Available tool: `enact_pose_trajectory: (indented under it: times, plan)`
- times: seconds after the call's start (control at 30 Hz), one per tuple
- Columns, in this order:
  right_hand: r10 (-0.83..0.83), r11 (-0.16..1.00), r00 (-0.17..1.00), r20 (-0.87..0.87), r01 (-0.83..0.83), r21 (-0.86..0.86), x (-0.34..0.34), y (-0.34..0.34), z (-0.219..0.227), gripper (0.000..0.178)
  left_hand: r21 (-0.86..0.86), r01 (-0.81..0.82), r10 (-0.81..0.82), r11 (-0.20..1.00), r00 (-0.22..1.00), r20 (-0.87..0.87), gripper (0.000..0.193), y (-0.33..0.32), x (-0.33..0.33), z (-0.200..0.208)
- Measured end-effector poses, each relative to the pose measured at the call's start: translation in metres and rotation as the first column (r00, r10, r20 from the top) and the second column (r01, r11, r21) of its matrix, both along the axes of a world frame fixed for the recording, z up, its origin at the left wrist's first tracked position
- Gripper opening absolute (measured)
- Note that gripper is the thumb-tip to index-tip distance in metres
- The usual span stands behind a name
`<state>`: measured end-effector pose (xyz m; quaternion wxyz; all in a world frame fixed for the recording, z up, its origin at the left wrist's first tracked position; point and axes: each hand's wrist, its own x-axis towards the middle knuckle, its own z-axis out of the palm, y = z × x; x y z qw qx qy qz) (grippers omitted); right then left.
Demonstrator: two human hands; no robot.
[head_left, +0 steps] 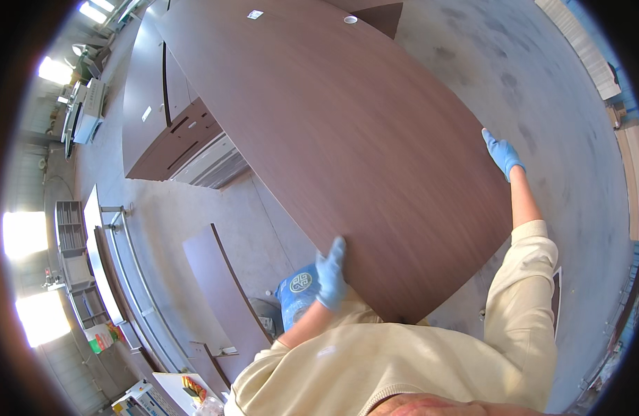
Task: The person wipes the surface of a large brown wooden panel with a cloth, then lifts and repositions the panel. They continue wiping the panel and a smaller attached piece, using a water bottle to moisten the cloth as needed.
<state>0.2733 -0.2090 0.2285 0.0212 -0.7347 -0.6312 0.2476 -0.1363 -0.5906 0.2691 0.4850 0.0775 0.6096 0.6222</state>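
Note:
A large brown wood-grain panel [361, 152] stretches away from my body across the middle, with a round white spot [350, 20] and a small white label [255, 14] at its far end. My left hand [331, 277], in a light blue glove, is closed on the panel's left edge near the close end; it is slightly blurred. At the right edge my right hand [503, 154], gloved likewise, grips the panel with its fingers hidden beneath. Below my left hand stands a blue bag [296, 295] with a pale round emblem.
Brown panels with cut slots [184, 139] are stacked at the far left. A long narrow board [222, 277] lies left of my arm, beside a metal-framed rack [135, 270]. Shelves [73, 243] and a white machine [90, 111] line the left. Pale boards [580, 48] stand at the far right.

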Motion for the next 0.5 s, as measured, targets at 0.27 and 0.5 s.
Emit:
enact_pose_trajectory:
  times: [0.27,0.5]
  plan:
    - [0.066,0.990,0.996,0.068,-0.074,0.124,-0.011,-0.023,0.002,0.096,-0.139,0.017,-0.025,0.990,0.998,-0.057,0.063,-0.021,-0.018,0.003]
    - [0.012,0.997,0.997,0.076,-0.017,0.073,-0.039,-0.023,-0.005,0.101,-0.042,0.014,-0.015,0.999,1.000,-0.011,0.062,-0.023,-0.051,0.035]
